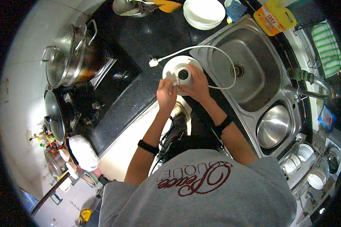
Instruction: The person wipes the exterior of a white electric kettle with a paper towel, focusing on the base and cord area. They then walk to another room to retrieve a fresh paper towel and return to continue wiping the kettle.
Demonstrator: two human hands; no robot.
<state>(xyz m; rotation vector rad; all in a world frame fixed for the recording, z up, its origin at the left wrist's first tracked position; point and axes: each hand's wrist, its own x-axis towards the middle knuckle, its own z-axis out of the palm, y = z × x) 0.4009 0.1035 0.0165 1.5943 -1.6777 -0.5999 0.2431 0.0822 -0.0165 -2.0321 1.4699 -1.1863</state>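
Both of my hands are at a round white appliance base (170, 65) with a dark round socket (183, 74) at its centre, at the edge of the black counter. My right hand (199, 85) rests over its right side, fingers spread on the surface. At the lower left rim, my left hand (167, 93) pinches a small white part (175, 83), perhaps a piece of the base or its cord; the fingers partly hide it. A white power cord (230, 61) loops over the sink's edge, and its plug (153, 62) lies on the counter left of the base.
A steel sink (248, 62) with a faucet (312, 93) stands at right, a steel bowl (273, 126) below. Stacked white plates (204, 12) and a yellow detergent jug (275, 17) are at the back. A large steel pot (61, 56) and a lidded pan (54, 115) occupy the stove.
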